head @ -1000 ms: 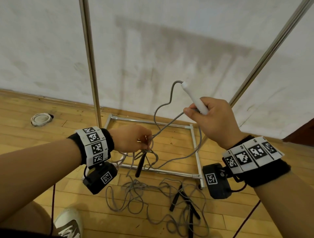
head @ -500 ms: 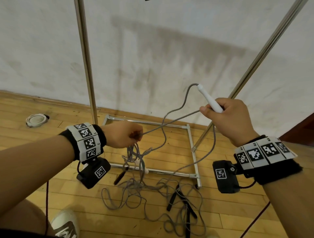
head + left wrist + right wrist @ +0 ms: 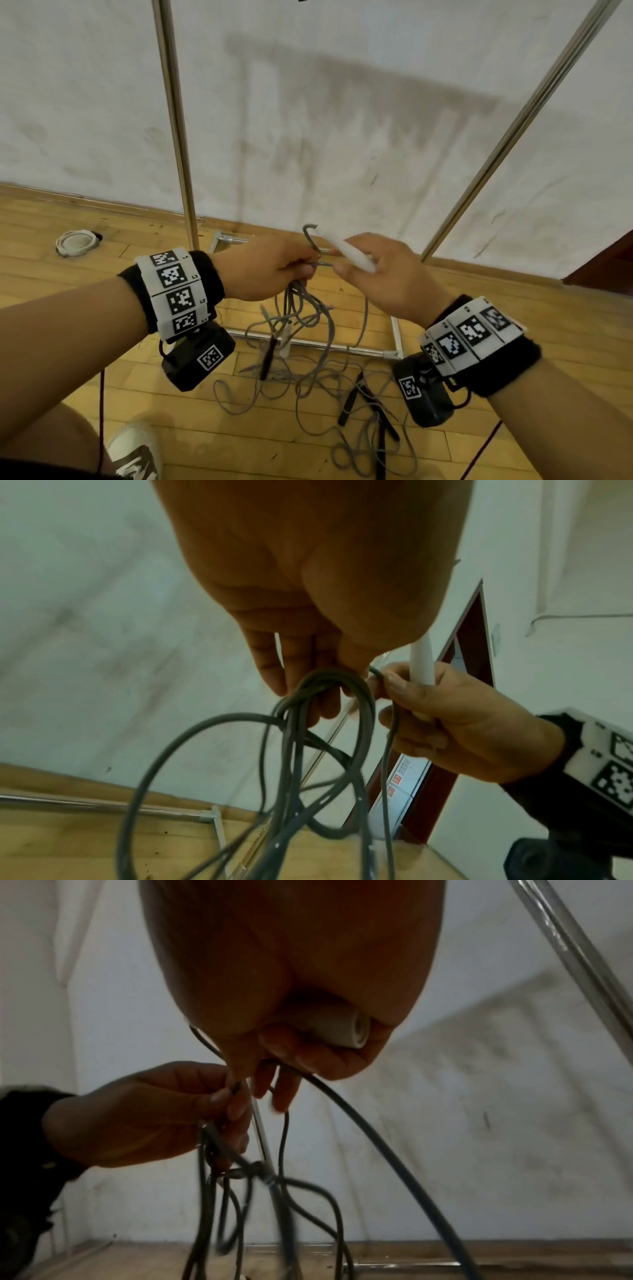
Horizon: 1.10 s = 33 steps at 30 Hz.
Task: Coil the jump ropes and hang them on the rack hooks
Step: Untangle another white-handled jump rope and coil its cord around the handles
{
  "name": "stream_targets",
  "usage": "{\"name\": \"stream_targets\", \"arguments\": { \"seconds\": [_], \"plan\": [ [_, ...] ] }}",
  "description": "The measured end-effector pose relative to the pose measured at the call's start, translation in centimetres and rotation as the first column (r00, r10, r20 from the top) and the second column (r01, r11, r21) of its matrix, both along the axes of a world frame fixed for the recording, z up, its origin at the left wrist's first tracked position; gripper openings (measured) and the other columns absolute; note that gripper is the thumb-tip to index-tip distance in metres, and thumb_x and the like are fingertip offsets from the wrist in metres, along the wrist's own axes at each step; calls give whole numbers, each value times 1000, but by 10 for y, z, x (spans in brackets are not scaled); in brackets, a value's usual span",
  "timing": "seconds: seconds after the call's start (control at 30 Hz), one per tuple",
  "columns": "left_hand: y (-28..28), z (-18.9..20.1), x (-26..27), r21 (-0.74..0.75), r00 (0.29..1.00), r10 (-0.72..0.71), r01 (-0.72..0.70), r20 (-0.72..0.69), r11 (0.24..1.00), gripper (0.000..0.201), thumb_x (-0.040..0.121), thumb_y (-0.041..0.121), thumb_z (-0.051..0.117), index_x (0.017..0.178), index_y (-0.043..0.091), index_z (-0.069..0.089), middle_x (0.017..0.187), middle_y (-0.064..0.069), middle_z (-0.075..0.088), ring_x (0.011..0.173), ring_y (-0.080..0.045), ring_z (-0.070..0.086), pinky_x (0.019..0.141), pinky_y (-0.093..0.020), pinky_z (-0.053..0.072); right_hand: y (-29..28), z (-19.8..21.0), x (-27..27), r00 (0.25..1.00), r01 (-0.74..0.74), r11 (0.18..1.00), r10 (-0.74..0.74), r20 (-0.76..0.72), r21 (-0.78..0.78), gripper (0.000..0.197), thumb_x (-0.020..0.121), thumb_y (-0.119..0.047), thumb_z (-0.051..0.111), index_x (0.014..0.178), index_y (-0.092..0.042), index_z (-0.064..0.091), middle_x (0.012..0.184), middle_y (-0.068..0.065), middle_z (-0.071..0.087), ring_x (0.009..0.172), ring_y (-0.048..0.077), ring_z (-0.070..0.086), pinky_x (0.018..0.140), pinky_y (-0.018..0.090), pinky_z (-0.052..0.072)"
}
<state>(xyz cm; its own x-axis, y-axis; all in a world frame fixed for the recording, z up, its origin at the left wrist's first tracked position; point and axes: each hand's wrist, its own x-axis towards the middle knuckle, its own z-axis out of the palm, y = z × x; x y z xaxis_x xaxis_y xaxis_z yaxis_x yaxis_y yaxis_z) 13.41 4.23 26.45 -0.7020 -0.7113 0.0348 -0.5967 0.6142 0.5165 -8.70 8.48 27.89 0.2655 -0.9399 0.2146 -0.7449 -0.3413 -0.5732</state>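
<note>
My left hand (image 3: 301,265) pinches several loops of grey jump rope (image 3: 308,308) that hang down toward the floor; the bundle (image 3: 318,685) drapes over its fingers. My right hand (image 3: 346,267) grips the white handle (image 3: 346,251) of this rope, its butt end (image 3: 346,1033) showing under the palm, and its fingers touch the cord beside the left hand. The two hands are almost together in front of the rack (image 3: 174,113). More grey rope (image 3: 308,383) lies tangled on the floor with black handles (image 3: 349,397). No hooks are in view.
The rack's two steel uprights (image 3: 513,130) rise on either side, and its base frame (image 3: 315,344) sits on the wooden floor by the white wall. A round white floor fitting (image 3: 77,241) lies at the left. My shoe (image 3: 137,452) is at the bottom left.
My right hand with the white handle has swung left and down to meet the left hand. The stretch of rope between them has closed into another loop at the left fingers.
</note>
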Motion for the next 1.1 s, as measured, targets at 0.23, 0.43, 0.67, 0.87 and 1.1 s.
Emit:
{"name": "stream_targets", "arguments": {
  "seconds": [0.23,0.43,0.67,0.87,1.1],
  "plan": [
    [2,4,9,81,1000,10,-10,4,997,21,96,41,57,85,26,67,81,7,66,73,-9,62,69,-32,52,-1,2,12,1000,2,999,-2,8,37,31,92,-36,64,63,-28,57,53,-4,50,46,8,42,47,22,31],
    [-1,-3,14,135,998,21,-29,54,990,17,87,23,68,99,35,71,99,13,68,89,-6,63,83,-35,54,-6,14,14,999,49,997,-49,6,-57,35,89,-38,66,61,-18,60,51,-3,49,50,9,43,48,20,31],
    [-15,-12,32,96,979,80,-100,188,990,25,92,16,60,101,39,65,90,26,60,85,4,57,76,-19,43,-13,28,-14,995,98,980,-96,16,-174,42,90,-34,66,64,-2,61,52,10,53,47,15,42,46,23,29],
    [-23,-18,44,131,975,93,-121,200,984,28,99,12,49,101,37,63,99,20,64,91,4,60,82,-20,46,-20,31,-46,954,293,943,-278,110,-160,35,87,-36,70,73,-4,71,64,18,63,63,35,59,56,41,48],
    [-30,-21,47,151,972,84,-118,219,981,37,96,6,48,102,39,62,102,20,66,96,3,60,85,-20,48,-26,33,-73,905,419,897,-400,142,-140,35,83,-39,71,70,-6,71,61,15,63,54,27,55,56,36,44]
  ]
}}
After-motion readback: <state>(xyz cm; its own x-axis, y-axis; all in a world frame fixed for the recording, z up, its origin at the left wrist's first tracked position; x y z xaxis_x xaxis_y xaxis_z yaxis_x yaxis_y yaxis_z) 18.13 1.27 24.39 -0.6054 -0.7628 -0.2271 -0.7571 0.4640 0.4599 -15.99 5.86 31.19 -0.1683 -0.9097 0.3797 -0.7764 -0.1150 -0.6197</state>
